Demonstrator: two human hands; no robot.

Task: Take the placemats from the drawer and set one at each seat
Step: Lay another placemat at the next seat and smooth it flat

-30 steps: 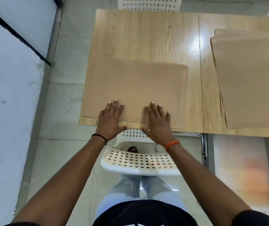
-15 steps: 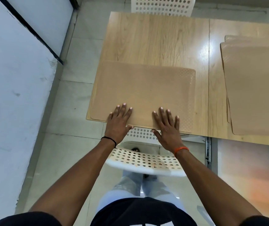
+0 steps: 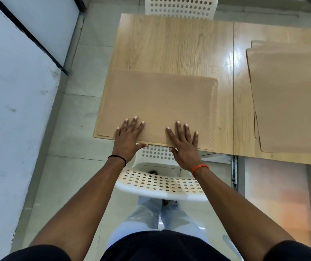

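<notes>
Wood-grain worktop point(image 3: 171, 46) seen from the head view. One tan placemat point(image 3: 160, 102) is laid flat at its near edge, above a white perforated chair point(image 3: 160, 185). Left hand point(image 3: 127, 140) and right hand point(image 3: 184, 146) are pressed flat on it, fingers point(image 3: 178, 129) spread. Stacked placemats point(image 3: 292, 98) lie well apart to the right.

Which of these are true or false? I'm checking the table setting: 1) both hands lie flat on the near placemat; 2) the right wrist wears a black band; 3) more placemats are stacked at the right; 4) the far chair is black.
1) True: the left hand and right hand rest flat on the placemat.
2) False: the right wrist's band is orange.
3) True: the stack lies there.
4) False: the far chair is white.
</notes>
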